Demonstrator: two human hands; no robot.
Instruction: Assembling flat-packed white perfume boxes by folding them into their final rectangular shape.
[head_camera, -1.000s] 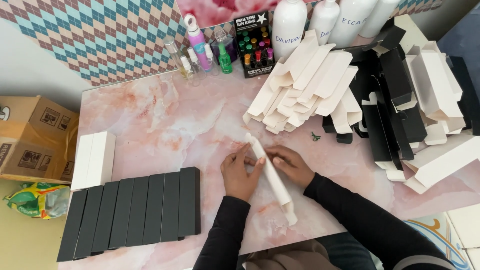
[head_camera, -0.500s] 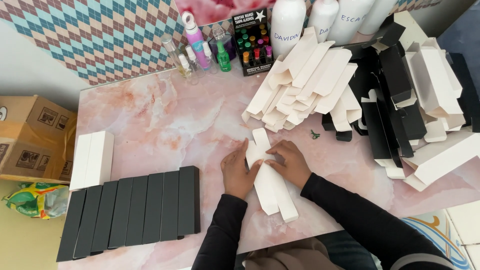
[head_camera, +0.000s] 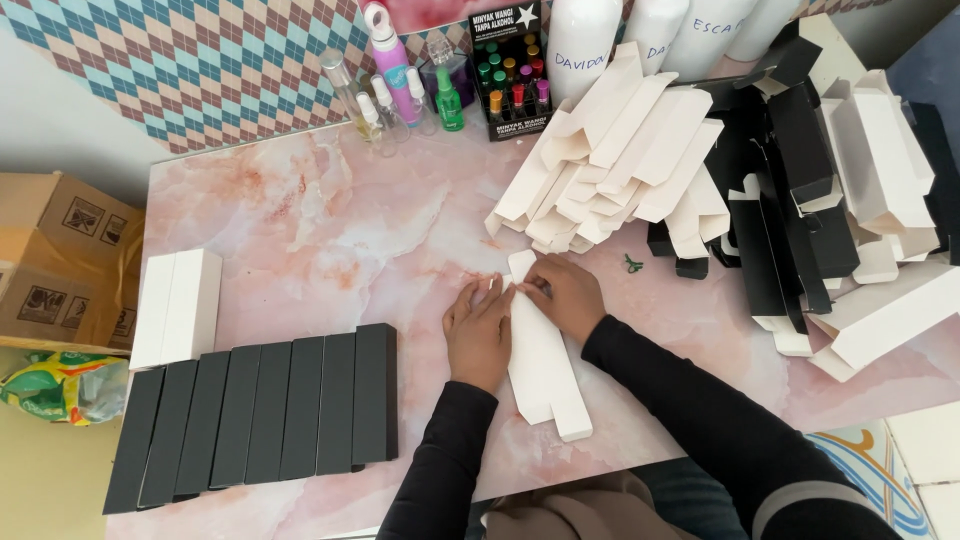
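Folding step in hand, by judgement: end flap of a long white carton (head_camera: 545, 370) being tucked at its far end; carton lying flat on the pink marble table (head_camera: 300, 230), near the front edge, running from 12 o'clock down toward 5 o'clock.

Left hand (head_camera: 478, 325) resting flat on the table just at 9 o'clock of the carton, fingers close together and pointing to 12, fingertips touching the top flap; right hand (head_camera: 565, 295) at 1 o'clock of the carton, fingers curled and pinching that same flap, both hands meeting at the carton's far end.

At 9 o'clock from the hands, a tidy row of black boxes (head_camera: 260, 415); beyond, at 10 o'clock, two white boxes (head_camera: 178, 305) side by side; at 1 o'clock, a loose heap of flat white cartons (head_camera: 615, 160); at 3 o'clock, a mixed pile of black and white cartons (head_camera: 830, 190); at 12 o'clock, small bottles (head_camera: 400, 85) against the wall.

Next move, probably: pressing the flap fully into the carton mouth; steady hold of the body needed, gentle push, no crushing of the thin card.
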